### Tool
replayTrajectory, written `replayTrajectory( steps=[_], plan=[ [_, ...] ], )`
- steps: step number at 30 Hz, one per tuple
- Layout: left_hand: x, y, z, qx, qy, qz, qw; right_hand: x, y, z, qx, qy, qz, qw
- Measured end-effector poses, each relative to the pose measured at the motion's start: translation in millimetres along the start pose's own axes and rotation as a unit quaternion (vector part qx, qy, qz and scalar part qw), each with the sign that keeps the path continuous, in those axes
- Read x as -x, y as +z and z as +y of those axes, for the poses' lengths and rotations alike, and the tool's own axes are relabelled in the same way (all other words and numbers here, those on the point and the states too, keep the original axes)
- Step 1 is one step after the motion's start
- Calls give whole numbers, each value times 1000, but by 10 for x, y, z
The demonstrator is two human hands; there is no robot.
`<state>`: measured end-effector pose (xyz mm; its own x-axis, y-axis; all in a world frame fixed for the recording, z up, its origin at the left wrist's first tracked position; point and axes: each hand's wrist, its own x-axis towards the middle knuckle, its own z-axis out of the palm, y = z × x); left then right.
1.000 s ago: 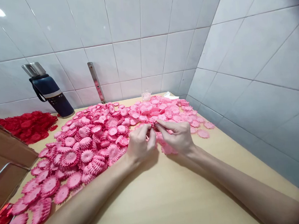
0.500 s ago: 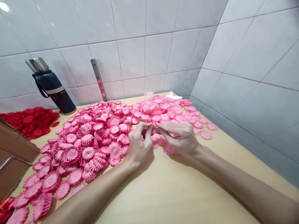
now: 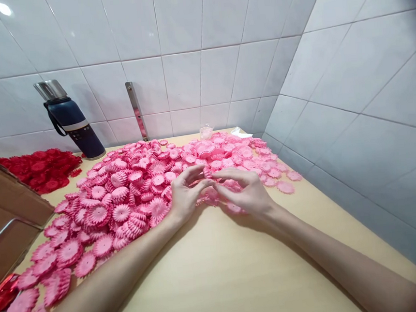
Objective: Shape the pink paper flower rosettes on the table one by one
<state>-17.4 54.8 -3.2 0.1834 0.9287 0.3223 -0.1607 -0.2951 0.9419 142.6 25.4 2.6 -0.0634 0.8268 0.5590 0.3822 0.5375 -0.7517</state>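
My left hand [image 3: 186,192] and my right hand [image 3: 248,191] meet over the front of a pile of pink scalloped fabric discs [image 3: 122,192], which look like flower petal layers. Their fingers are curved, with the thumb tips close together. Between the fingertips shows a small pink scalloped disc [image 3: 207,171], held from both sides. Its outline blends into the pink pieces behind, and the fingers cover part of it. Paler pink discs [image 3: 229,154] lie just beyond the hands, and a few show beneath them.
Red discs [image 3: 43,168] are heaped at the back left beside a dark blue flask [image 3: 76,126]. A cardboard box [image 3: 9,217] stands at the left edge, with a shiny red wrapper [image 3: 1,295] near it. A clear cup [image 3: 206,131] and white paper [image 3: 240,132] sit by the tiled wall.
My fingers have gone from a tight pinch to a wider, rounded hold. The left hand has shifted slightly left, and the index fingers have lifted away from the thumbs.
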Motion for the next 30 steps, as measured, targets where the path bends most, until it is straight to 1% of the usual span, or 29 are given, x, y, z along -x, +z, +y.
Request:
replayTrajectory(
  steps=[2, 3, 5, 7, 11, 13, 15, 17, 21, 26, 30],
  plan=[
    [-2, -17, 5, -3, -14, 7, 1000, -27, -38, -37, -69, 78, -21, 994],
    [6, -16, 6, 1, -23, 1, 1000, -40, -57, -51, -97, 104, -28, 989],
    [34, 4, 11, 17, -35, -21, 999, -61, -89, -63, -135, 130, -37, 982],
    [69, 32, 24, 31, -34, -40, 998, -75, -111, -52, -157, 139, -44, 977],
    [118, 65, 54, 42, -23, -36, 998, -88, -144, 0, -224, 156, -86, 958],
    [133, 67, 57, 38, -22, -41, 998, -91, -163, 16, -249, 166, -94, 949],
    [143, 65, 46, 29, -23, -58, 998, -95, -182, 19, -249, 170, -96, 949],
    [148, 63, 26, 23, -27, -73, 997, -99, -200, 12, -231, 165, -100, 954],
    [145, 61, -9, 22, -28, -74, 997, -105, -227, 0, -199, 158, -118, 960],
    [126, 60, -19, 35, 1, -71, 997, -105, -237, 39, -238, 183, -147, 942],
    [121, 59, -23, 46, -8, -72, 996, -110, -243, 72, -254, 196, -157, 934]
  ],
)
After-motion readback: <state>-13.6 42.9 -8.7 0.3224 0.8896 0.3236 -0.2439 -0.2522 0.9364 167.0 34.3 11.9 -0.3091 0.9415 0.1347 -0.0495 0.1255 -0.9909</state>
